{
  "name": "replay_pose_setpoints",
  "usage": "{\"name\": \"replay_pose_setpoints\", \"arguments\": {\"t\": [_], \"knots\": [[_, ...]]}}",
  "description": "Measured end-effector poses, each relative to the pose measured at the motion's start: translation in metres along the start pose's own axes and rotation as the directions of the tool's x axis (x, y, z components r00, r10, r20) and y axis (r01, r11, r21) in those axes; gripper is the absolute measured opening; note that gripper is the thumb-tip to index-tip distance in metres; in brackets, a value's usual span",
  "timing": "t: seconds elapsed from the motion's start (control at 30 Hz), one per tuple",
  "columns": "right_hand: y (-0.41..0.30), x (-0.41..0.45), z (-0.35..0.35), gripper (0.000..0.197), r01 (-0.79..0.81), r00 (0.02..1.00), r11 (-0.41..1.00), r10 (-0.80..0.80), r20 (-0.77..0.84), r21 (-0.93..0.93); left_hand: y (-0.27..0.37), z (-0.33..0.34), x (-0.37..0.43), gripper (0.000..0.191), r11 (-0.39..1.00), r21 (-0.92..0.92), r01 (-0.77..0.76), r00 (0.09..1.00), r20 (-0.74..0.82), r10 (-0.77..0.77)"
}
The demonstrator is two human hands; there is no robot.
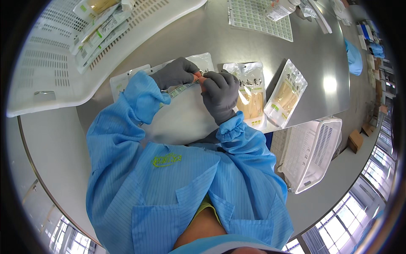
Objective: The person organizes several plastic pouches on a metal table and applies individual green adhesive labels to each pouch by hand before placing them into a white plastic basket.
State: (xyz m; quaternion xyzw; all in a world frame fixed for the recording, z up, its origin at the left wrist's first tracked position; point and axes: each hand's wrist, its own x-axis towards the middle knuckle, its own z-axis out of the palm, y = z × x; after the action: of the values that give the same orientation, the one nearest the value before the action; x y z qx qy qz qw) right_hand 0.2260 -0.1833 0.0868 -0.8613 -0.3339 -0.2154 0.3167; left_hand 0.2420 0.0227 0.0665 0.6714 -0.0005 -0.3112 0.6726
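Observation:
Both my hands wear grey gloves with bare fingertips that meet above the near part of the steel table. My left hand (177,72) and my right hand (220,92) pinch a curved strip of small green-and-white labels (184,90) near its upper right end. The strip sags down to the left, past my left cuff. Beneath my hands lie plastic pouches, partly hidden, one with its top (203,60) showing. To the right of my right hand lies a clear-fronted pouch of pale yellow food (249,101), and a similar pouch (285,95) rests tilted beyond it.
A white perforated plastic basket (76,95) holding filled pouches (101,35) stands at upper left. Sheets of green labels (260,22) and a white bottle (280,11) sit at the table's far side. A white crate (312,158) stands beside the table at right, with cardboard boxes (355,141) farther off.

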Motion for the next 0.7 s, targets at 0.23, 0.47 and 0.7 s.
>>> {"name": "replay_pose_setpoints", "arguments": {"t": [0.23,0.47,0.7], "knots": [[0.001,-0.007,0.009,0.024,-0.277,0.959,0.926,0.283,0.015,0.256,-0.01,-0.004,0.003,0.026,1.0,-0.031,0.004,1.0,-0.017,-0.005],[0.004,-0.004,0.003,0.023,-0.059,0.998,0.998,0.059,0.038,0.01,-0.013,-0.007,0.006,0.031,0.999,-0.015,0.048,0.999,-0.025,-0.048],[-0.003,-0.015,-0.007,0.02,-0.212,0.977,0.927,0.199,0.072,0.311,0.01,-0.013,0.003,0.028,0.924,0.374,0.076,0.997,-0.055,-0.06]]}}
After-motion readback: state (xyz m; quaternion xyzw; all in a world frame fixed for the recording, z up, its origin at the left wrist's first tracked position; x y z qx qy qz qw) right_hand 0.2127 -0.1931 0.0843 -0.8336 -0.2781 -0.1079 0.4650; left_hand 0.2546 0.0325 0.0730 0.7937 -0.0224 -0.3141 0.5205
